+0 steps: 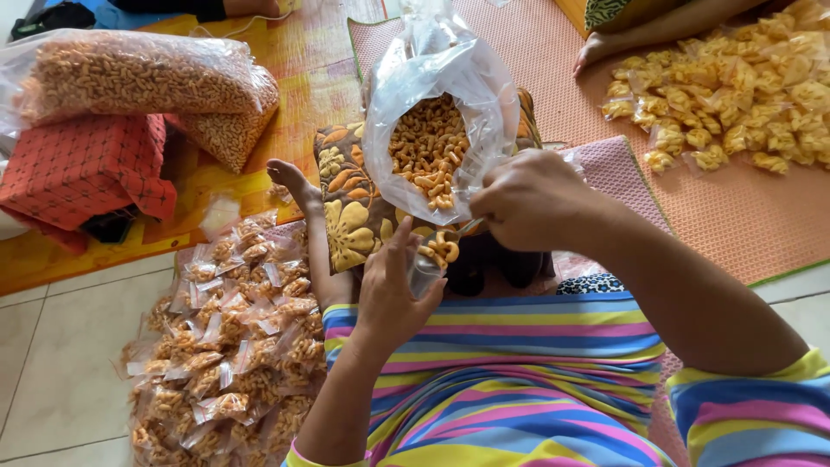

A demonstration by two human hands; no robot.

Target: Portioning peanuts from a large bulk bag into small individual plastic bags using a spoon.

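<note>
Head view shows your left hand (393, 294) closed around a small clear bag (426, 270), a few orange snacks (443, 249) sitting at its mouth. Your right hand (529, 203) is curled shut just beside it, fingers pinched at the rim of the big open bag (432, 104) in your lap; whether it holds snacks, you cannot tell from here. That big bag is roughly half full, so plenty remains. On the floor at your left lies a large heap of filled packets (225, 346). Two fat sacks (138, 73) of snacks rest further left, seemingly untouched. Another packet pile (735, 86) lies on the mat (743, 216) at far right.
</note>
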